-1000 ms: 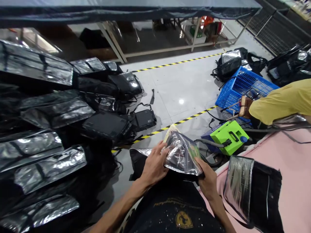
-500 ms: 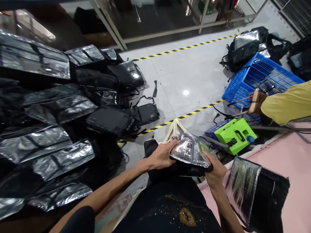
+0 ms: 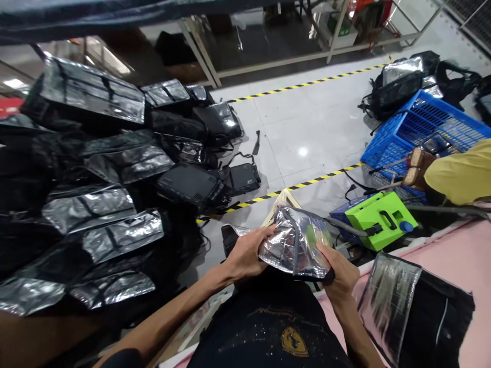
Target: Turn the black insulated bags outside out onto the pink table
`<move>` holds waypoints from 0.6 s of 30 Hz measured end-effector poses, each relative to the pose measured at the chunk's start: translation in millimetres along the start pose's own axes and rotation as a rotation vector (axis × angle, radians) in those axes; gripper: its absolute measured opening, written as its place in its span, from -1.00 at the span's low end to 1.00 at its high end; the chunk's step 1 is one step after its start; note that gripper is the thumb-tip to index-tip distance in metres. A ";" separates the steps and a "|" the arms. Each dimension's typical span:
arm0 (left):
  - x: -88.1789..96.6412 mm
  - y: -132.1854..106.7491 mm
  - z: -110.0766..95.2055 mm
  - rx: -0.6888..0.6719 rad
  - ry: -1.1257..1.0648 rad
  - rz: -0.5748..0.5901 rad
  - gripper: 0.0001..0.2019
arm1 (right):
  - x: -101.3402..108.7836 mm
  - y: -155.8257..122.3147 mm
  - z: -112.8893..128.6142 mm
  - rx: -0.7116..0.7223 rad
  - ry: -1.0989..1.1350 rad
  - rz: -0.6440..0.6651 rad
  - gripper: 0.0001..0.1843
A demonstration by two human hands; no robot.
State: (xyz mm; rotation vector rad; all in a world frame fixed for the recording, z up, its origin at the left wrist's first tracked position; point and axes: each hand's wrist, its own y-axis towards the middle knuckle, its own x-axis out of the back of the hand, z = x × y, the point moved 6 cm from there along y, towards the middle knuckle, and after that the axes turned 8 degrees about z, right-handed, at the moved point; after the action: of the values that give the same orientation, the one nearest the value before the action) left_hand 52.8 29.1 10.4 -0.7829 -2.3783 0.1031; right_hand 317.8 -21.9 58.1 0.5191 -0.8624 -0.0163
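Note:
A black bag wrapped in crinkled clear plastic (image 3: 295,243) is held in front of my chest with both hands. My left hand (image 3: 245,253) grips its left edge, fingers curled over the top of the plastic. My right hand (image 3: 339,268) clasps its lower right corner, thumb on the wrap. A cream triangular piece (image 3: 282,199) sticks out just behind the bag. Another plastic-wrapped black bag (image 3: 414,312) lies on the pink table (image 3: 460,260) to my right.
A large heap of plastic-wrapped black bags (image 3: 103,194) fills the floor on the left. A green box (image 3: 383,217) and a blue crate (image 3: 418,133) stand on the right, beside a person's yellow sleeve (image 3: 460,171). Yellow-black tape (image 3: 307,181) crosses the tiled floor.
My head view has shifted a little left and up. Both hands have kept hold of the wrapped bag, which now tilts up slightly more toward me.

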 end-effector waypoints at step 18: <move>52.8 45.6 92.4 0.314 -0.417 0.107 -0.39 | -92.8 173.0 -21.2 -0.074 -0.248 0.699 -0.31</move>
State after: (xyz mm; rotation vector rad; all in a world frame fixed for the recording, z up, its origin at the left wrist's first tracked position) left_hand -11.3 106.7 -46.8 -0.7920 -2.6074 0.7296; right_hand 238.9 159.1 56.5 0.1258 -1.2455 0.5338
